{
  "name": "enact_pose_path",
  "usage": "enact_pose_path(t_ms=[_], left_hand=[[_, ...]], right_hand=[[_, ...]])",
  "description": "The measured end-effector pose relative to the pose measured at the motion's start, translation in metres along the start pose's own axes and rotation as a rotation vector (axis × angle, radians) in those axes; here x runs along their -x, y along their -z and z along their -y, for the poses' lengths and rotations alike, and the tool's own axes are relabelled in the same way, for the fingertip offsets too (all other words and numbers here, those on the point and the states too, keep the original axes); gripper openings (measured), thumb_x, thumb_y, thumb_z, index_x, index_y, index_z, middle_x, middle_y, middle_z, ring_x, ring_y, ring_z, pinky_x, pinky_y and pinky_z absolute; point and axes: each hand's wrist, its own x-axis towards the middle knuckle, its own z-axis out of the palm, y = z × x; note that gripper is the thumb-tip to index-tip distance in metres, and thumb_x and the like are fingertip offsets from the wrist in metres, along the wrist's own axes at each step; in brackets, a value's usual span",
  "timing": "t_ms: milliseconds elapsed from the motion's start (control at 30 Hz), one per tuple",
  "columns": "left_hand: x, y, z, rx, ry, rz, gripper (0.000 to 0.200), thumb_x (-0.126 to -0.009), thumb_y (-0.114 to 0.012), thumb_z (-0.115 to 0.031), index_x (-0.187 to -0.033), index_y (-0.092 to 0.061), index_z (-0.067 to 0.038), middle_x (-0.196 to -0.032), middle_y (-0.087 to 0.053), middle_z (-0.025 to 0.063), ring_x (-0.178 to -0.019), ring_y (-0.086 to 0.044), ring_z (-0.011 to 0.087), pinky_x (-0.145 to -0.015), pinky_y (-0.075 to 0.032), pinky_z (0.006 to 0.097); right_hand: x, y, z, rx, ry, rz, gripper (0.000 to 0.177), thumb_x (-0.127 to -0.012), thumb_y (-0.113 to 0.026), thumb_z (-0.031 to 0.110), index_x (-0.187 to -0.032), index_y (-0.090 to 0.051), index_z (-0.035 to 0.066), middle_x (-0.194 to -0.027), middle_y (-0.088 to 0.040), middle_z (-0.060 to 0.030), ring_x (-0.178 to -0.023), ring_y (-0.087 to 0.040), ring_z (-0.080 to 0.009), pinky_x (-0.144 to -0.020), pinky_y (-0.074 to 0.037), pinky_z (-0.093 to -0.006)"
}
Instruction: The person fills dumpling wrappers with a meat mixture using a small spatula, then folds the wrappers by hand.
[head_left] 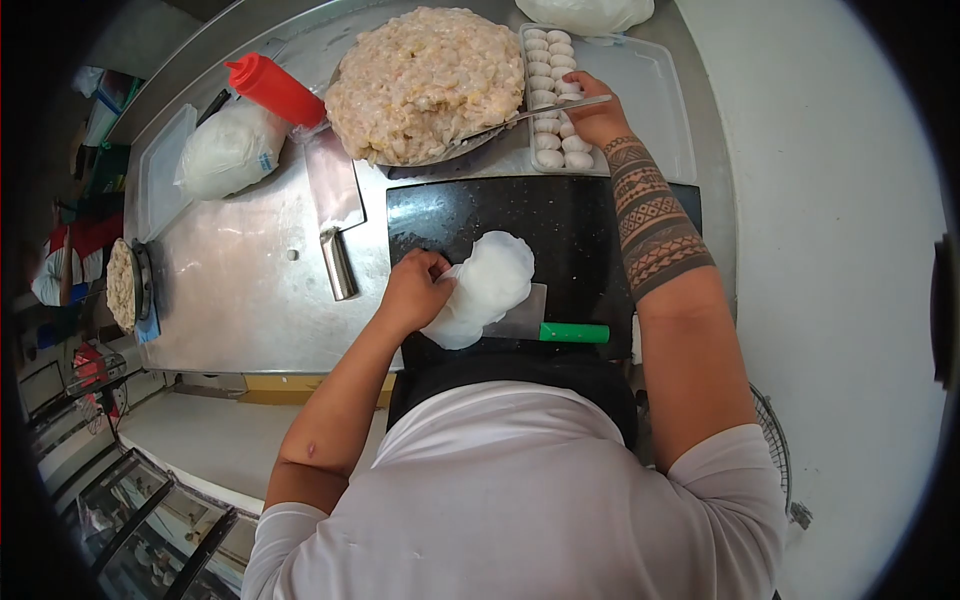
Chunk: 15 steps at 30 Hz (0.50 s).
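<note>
Left grip: our left hand (418, 292) has its fingers curled in at the near-side edge of the thin white sheets (492, 278); we cannot tell whether they pinch or merely rest there. Right grip: our right hand (597, 115) is closed around a metal strip (560, 107), its fingers at the white balls (549, 158) in a clear tray (533, 125); contact with any one ball is unclear.

Just right of the left grip, the sheets lie on a black board (430, 215), likely so they can be reached flat and singly. The strip points left from the right grip, its far part over the edge of a pale, chunky heap (425, 85); we judge it is kept in the palm to leave the fingertips usable.

Right of the left grip, beyond the sheets, a green-handled knife (573, 332) lies flat, blade toward the sheets, handle clear of them. Ahead and left of that grip lies a steel-handled cleaver (339, 265), off the board, presumably to spare working surface.

Room: between the two grips the board is bare, an open lane. Left of the left grip, the steel table (230, 285) is broadly open. Tighter ahead: heap and tray stand close together beyond the board's far edge. Right of the right grip lies a clear lid (655, 105), then the table edge and the wall (830, 200).
</note>
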Motion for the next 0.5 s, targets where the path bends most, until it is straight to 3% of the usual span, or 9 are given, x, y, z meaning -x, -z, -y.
enact_pose_path(t_ms=[100, 233, 300, 333, 400, 433, 467, 500], left_hand=[[0.001, 0.0, -0.001, 0.037, 0.016, -0.001, 0.021, -0.079, -0.079, -0.015, -0.094, -0.073, -0.002, -0.097, -0.068, 0.0177, -0.09, -0.069, 0.0341, -0.082, -0.055, 0.042], [0.006, 0.004, -0.012, 0.051, 0.085, 0.048, 0.024, -0.079, -0.079, -0.015, -0.098, -0.073, -0.003, -0.098, -0.071, 0.0175, -0.092, -0.071, 0.0334, -0.083, -0.056, 0.0414], [0.012, 0.004, -0.015, 0.062, 0.012, 0.035, 0.029, -0.079, -0.08, -0.016, -0.103, -0.072, -0.002, -0.096, -0.073, 0.0174, -0.09, -0.071, 0.0331, -0.084, -0.056, 0.0408], [0.013, -0.001, -0.012, 0.062, 0.011, 0.038, 0.029, -0.079, -0.08, -0.016, -0.103, -0.072, -0.002, -0.096, -0.073, 0.0174, -0.09, -0.071, 0.0331, -0.084, -0.056, 0.0408], [0.018, -0.012, -0.003, 0.227, -0.069, -0.088, 0.034, -0.079, -0.082, -0.016, -0.107, -0.071, -0.001, -0.092, -0.074, 0.0138, -0.084, -0.071, 0.0267, -0.08, -0.056, 0.0375], [0.02, -0.012, 0.0, 0.225, -0.061, -0.083, 0.034, -0.079, -0.082, -0.016, -0.107, -0.071, -0.001, -0.092, -0.074, 0.0138, -0.084, -0.071, 0.0267, -0.08, -0.056, 0.0375], [0.019, -0.011, 0.002, 0.135, -0.045, -0.033, 0.033, -0.08, -0.081, -0.016, -0.108, -0.071, -0.001, -0.093, -0.074, 0.0149, -0.086, -0.071, 0.0272, -0.081, -0.055, 0.0378], [0.019, -0.005, -0.004, 0.045, -0.028, 0.02, 0.033, -0.081, -0.081, -0.016, -0.109, -0.071, -0.001, -0.095, -0.074, 0.0159, -0.087, -0.072, 0.0278, -0.082, -0.055, 0.0381]], right_hand=[[0.002, -0.007, -0.001, 0.064, 0.033, -0.04, 0.051, -0.089, -0.075, 0.019, -0.138, -0.059, 0.017, -0.135, -0.062, -0.0208, -0.123, -0.061, -0.0391, -0.106, -0.05, -0.0434], [0.009, 0.002, -0.01, -0.024, 0.025, -0.038, 0.054, -0.092, -0.073, 0.022, -0.142, -0.057, 0.016, -0.13, -0.065, -0.0214, -0.118, -0.064, -0.0399, -0.102, -0.052, -0.0446], [0.021, 0.025, -0.01, -0.086, 0.013, -0.233, 0.055, -0.093, -0.072, 0.025, -0.145, -0.056, 0.013, -0.124, -0.069, -0.0212, -0.11, -0.068, -0.0404, -0.097, -0.054, -0.0449], [0.031, 0.029, -0.008, -0.061, 0.015, -0.377, 0.051, -0.095, -0.071, 0.025, -0.142, -0.059, 0.011, -0.116, -0.073, -0.0193, -0.1, -0.072, -0.0359, -0.091, -0.056, -0.043], [0.059, 0.041, -0.003, -0.19, -0.037, -0.372, 0.048, -0.095, -0.072, 0.025, -0.139, -0.061, 0.01, -0.113, -0.073, -0.0178, -0.096, -0.073, -0.0321, -0.088, -0.056, -0.0406], [0.076, 0.044, 0.0, -0.32, -0.088, -0.366, 0.045, -0.095, -0.072, 0.024, -0.137, -0.063, 0.01, -0.111, -0.074, -0.0162, -0.092, -0.074, -0.0282, -0.085, -0.057, -0.0382], [0.097, 0.047, 0.01, -0.376, -0.08, -0.334, 0.039, -0.095, -0.073, 0.022, -0.132, -0.067, 0.009, -0.102, -0.074, -0.012, -0.083, -0.072, -0.0186, -0.079, -0.056, -0.0335], [0.117, 0.044, 0.016, -0.38, -0.09, -0.326, 0.039, -0.095, -0.073, 0.022, -0.132, -0.067, 0.009, -0.102, -0.074, -0.012, -0.083, -0.072, -0.0186, -0.079, -0.056, -0.0335]])
